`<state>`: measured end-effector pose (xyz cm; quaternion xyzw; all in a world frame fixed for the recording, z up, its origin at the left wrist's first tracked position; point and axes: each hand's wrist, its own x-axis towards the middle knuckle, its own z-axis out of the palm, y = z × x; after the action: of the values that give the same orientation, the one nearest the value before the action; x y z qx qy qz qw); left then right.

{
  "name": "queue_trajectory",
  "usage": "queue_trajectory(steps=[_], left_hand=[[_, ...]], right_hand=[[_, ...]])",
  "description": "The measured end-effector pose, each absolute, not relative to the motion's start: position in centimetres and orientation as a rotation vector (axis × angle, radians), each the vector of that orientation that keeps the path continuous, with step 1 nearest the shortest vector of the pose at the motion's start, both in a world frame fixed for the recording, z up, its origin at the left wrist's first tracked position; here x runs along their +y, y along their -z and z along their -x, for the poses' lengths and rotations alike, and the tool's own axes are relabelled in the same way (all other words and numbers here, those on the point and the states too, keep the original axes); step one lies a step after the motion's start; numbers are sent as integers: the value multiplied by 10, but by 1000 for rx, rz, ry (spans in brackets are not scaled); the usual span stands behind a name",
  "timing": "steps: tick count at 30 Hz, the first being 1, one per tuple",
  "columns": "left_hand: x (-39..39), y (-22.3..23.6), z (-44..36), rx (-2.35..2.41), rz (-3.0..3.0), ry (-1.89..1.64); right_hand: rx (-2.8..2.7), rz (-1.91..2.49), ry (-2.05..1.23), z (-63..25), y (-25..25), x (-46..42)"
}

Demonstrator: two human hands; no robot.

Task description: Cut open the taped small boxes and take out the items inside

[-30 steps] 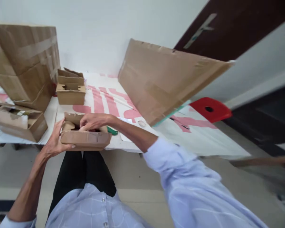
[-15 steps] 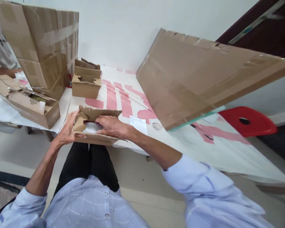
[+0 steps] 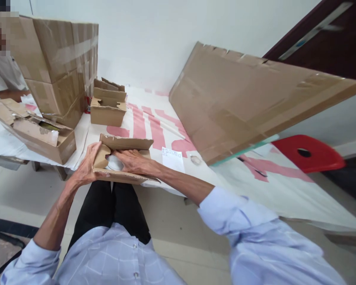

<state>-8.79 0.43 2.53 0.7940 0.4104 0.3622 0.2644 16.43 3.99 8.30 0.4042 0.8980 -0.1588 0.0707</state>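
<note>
A small open cardboard box (image 3: 118,176) sits at the table's front edge, its flaps raised. My left hand (image 3: 89,166) grips the box by its left end, thumb along the near side. Inside the box, my right hand (image 3: 135,161) reaches down onto a white, rounded object (image 3: 114,162); its fingertips are partly hidden, so I cannot see whether they grasp it. Just right of the box lies a white paper sheet (image 3: 172,159) with printed marks.
Stacked taped cartons (image 3: 62,59) rise at the back left, near a person in white. A second open box (image 3: 108,113) and a long torn box (image 3: 41,134) stand on the table. A large cardboard sheet (image 3: 240,103) leans right, near a red stool (image 3: 320,156) and scissors (image 3: 255,168).
My right hand has moved slightly deeper into the box and flattened, and more of the white object shows. The view has tilted up a little.
</note>
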Motion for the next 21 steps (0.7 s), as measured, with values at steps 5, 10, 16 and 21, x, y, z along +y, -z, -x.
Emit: queue_trajectory(steps=[5, 10, 16, 21], left_hand=[[10, -26, 92, 1127, -2121, -1003], [19, -25, 90, 1195, -2056, -1067], [20, -39, 97, 1113, -2126, -916], [20, -82, 123, 1088, -2009, -908]], right_hand=[[2865, -1326, 560, -175, -109, 37], [3233, -1397, 634, -198, -145, 43], [3307, -1545, 1272, -223, -175, 55], [3330, -1516, 1444, -227, -183, 57]])
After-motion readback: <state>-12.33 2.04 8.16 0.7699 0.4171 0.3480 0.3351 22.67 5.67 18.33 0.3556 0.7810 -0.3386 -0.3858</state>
